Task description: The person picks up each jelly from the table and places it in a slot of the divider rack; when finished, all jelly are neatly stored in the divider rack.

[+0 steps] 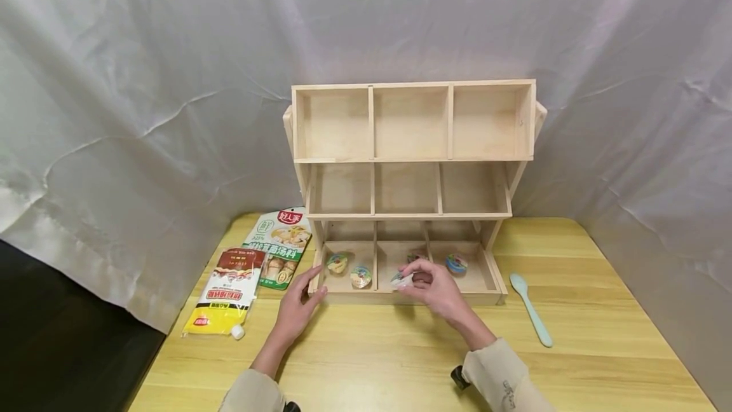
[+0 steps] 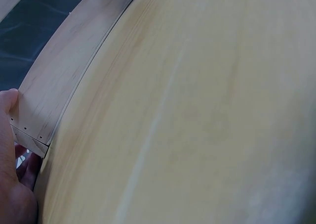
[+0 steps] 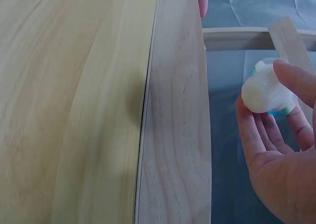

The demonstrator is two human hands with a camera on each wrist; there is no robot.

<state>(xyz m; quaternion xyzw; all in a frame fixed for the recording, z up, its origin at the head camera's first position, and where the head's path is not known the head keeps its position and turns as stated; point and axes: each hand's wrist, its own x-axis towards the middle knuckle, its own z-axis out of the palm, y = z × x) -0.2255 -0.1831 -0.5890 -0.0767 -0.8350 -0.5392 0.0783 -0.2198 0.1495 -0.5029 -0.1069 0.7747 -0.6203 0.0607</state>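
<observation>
A wooden shelf [image 1: 409, 298] with three tiers of compartments stands before me. My left hand [image 1: 298, 310] grips its front left corner, thumb on the front board in the left wrist view. Over the bottom tier's middle compartment, my right hand [image 1: 439, 291] pinches a small jelly cup [image 3: 264, 93], pale and rounded, between thumb and fingers. Two jelly cups lie in the bottom left compartment, one yellowish [image 1: 337, 264] and one clear with a printed lid [image 1: 361, 277]. A blue-lidded cup [image 1: 455, 264] lies in the right one. Another cup [image 1: 417, 255], partly hidden by my right hand, is in the middle compartment.
Left of the shelf lie a green-and-white food pouch [image 1: 281, 243] and a red, white and yellow pouch [image 1: 225, 291] with a white cap [image 1: 237, 332]. A pale green spoon [image 1: 532, 310] lies to the right. Grey curtain [image 1: 171, 81] surrounds the wooden table [image 1: 366, 361].
</observation>
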